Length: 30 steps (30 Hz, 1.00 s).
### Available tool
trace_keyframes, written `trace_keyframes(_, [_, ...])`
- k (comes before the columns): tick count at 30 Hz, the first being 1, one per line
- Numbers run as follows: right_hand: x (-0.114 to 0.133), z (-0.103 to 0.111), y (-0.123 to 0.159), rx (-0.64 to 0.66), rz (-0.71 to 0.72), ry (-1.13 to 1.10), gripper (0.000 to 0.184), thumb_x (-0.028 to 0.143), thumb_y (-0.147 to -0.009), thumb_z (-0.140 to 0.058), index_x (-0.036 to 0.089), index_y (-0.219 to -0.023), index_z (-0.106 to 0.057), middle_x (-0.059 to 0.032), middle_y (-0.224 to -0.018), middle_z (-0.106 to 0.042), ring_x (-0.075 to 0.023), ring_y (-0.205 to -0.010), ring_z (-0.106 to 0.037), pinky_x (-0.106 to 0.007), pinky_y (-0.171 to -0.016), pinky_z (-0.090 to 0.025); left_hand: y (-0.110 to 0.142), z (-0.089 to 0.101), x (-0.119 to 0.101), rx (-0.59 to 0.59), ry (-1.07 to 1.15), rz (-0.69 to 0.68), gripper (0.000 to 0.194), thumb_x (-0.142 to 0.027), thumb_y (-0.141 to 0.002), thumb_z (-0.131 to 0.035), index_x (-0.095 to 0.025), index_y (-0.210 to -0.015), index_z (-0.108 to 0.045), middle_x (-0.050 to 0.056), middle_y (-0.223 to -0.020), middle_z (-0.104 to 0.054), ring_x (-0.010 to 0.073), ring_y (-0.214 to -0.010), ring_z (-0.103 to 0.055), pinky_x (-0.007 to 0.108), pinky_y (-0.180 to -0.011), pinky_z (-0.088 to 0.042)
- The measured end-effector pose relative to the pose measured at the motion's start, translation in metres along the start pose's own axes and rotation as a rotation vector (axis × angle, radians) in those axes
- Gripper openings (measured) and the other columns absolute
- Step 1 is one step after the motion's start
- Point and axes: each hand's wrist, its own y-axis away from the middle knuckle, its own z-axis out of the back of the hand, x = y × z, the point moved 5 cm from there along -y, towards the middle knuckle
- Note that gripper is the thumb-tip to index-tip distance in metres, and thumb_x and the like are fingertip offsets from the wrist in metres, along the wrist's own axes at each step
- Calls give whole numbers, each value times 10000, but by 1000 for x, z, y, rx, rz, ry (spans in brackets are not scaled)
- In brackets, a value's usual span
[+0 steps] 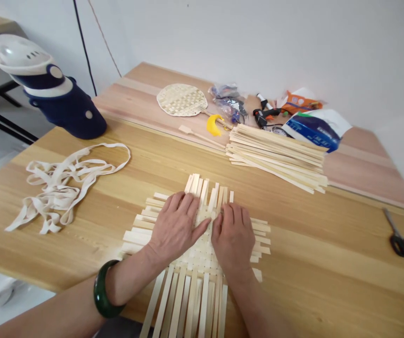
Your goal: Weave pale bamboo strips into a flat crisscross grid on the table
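A half-woven mat of pale bamboo strips lies flat near the front edge of the wooden bench, a little right of centre, with its long loose strips running toward the person. Both hands rest palm down on the woven centre, open and apart, with neither one gripping. The left hand has its fingers spread over the far part of the weave and its thumb reaching toward the right hand, which sits just beside it. A dark green bangle circles the left wrist.

Beyond the mat, toward the back edge, lies a bundle of loose bamboo strips. Behind it on the paler rear board are a round woven fan, a separate flat wooden stick, a yellow crescent-shaped piece, a clear plastic bag, a black glue gun and a blue-and-white packet. A tangle of cream cloth tape sits toward the left edge, with a navy-and-white steam iron at the back left corner. Black-handled scissors lie by the right edge.
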Motion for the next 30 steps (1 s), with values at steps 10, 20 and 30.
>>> trace_keyframes(10, [2,1,2,-2,7,14,174,99,-906,-435,132,-1005,-573,-125,-933,-620,-264,-914,-506,-389,-824,-455,-2,2,1,29,33,23,338,-462,-928,-544,-146,-1038,-590,111,-1042,-593,296,-1009,-496,452,-897,-451])
trace_keyframes(20, [3,2,3,-42,8,38,158,88,-896,-429,147,-935,-570,-99,-878,-613,-252,-883,-514,-361,-775,-450,-2,0,1,34,6,26,320,-461,-916,-550,-155,-995,-601,110,-1006,-586,307,-989,-500,465,-873,-461])
trace_keyframes(30, [-1,23,-2,-120,10,-65,226,92,-899,-459,115,-1087,-582,-115,-1030,-644,-249,-989,-539,-361,-864,-472,8,16,13,-112,198,-1,345,-308,-978,-466,-107,-1256,-504,153,-1204,-568,265,-1106,-538,429,-974,-487])
